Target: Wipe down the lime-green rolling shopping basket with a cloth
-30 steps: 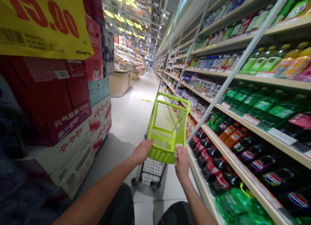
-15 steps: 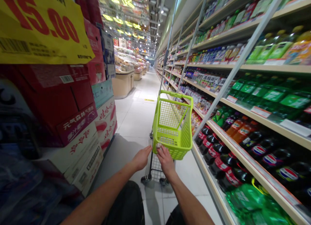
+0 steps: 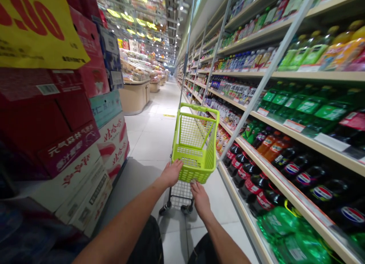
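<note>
A lime-green shopping basket [image 3: 210,157] rides on a small wheeled shopping cart frame [image 3: 179,195] right before me, and nothing shows inside it. My left hand [image 3: 171,173] reaches the basket's near left corner, its fingers together and closed on the rim. Just below the near wall is my right hand [image 3: 201,197], fingers drawn together. At its fingertips sits a small greyish thing [image 3: 193,182], too small to name. Whether the right fingertips touch the basket, I cannot tell.
Shelves [image 3: 242,104] of drinks line the right, with cola bottles [image 3: 256,183] and large green bottles [image 3: 299,245] low down. Stacked cartons [image 3: 68,135] under a yellow price sign [image 3: 42,32] border the left. A tiled aisle [image 3: 154,138] runs ahead past a rounded display counter [image 3: 135,97].
My left hand has moved up onto the basket's near left corner. My right hand has slid from the near rim down and right, below it. The view has turned slightly right.
</note>
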Tool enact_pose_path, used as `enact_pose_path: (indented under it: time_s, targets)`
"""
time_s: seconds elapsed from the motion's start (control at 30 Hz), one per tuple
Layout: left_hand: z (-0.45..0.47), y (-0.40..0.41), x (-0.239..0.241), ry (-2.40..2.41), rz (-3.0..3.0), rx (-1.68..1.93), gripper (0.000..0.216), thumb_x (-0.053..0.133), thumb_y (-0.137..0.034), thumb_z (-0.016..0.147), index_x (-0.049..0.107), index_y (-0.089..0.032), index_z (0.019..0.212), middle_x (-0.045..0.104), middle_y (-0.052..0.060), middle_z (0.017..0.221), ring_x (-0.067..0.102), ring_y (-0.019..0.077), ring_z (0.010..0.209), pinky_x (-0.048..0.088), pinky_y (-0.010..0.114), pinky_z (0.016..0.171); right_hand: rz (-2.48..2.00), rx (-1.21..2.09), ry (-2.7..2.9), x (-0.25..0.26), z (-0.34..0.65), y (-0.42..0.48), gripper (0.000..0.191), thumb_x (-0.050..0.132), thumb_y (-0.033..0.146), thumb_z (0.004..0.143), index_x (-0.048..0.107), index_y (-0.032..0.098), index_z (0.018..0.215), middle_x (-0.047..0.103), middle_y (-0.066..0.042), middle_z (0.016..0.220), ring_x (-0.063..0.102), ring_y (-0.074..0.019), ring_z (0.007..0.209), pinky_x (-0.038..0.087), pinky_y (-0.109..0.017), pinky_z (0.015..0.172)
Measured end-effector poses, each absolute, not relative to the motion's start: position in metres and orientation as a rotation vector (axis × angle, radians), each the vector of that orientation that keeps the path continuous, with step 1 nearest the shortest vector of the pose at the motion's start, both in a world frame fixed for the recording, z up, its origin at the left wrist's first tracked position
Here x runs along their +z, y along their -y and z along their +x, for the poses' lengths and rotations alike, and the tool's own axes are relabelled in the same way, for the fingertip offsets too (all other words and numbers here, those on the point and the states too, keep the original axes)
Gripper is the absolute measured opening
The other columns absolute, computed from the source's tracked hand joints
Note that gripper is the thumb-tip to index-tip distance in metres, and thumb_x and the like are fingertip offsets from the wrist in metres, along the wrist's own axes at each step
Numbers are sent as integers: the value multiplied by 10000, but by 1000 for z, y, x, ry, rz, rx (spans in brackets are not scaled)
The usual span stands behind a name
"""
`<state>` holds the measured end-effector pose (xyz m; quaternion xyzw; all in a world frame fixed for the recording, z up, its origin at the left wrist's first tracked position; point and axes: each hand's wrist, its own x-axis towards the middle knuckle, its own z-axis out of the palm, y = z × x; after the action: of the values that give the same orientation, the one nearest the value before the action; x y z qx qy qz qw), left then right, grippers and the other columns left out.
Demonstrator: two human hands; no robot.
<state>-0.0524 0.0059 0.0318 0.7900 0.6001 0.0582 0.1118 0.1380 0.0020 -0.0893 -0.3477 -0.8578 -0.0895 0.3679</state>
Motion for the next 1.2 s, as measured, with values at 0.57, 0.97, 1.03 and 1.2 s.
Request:
enact_pose_path:
  time_s: [0.57, 0.97, 1.03, 1.2]
  targets:
    - [-52, 3, 27, -1786, 2304, 179, 667, 320, 17, 694, 252, -159, 1334, 227, 89, 1437, 134, 196, 1332, 217, 463, 1041, -1122, -263, 1871, -85, 189, 0, 408, 334, 84, 820, 551, 195, 1147, 535, -58, 1224, 347, -190, 1248, 395, -437, 966]
    - [-49, 5, 29, -1803, 2283, 155, 640, 317, 1, 710, 259, -145, 1330, 236, 90, 1434, 141, 199, 1331, 176, 497, 1047, -1143, -252, 1863, -83, 194, 3, 385, 346, 107, 821, 557, 181, 1134, 514, -82, 1242, 378, -200, 1225, 396, -437, 960]
    - [-48, 5, 28, -1806, 2283, 161, 629, 310, -3, 717, 260, -138, 1329, 231, 91, 1435, 140, 202, 1331, 178, 498, 1046, -1147, -270, 1822, -75, 188, 1, 364, 349, 107, 816, 587, 171, 1084, 551, -94, 1191, 408, -202, 1200, 412, -434, 942]
    - [-46, 6, 28, -1781, 2290, 176, 607, 307, -17, 729, 277, -146, 1321, 252, 88, 1429, 147, 199, 1330, 181, 499, 1045, -1062, -165, 2025, -73, 168, 10, 366, 349, 65, 786, 638, 193, 971, 623, -81, 1061, 526, -177, 1070, 478, -362, 864]
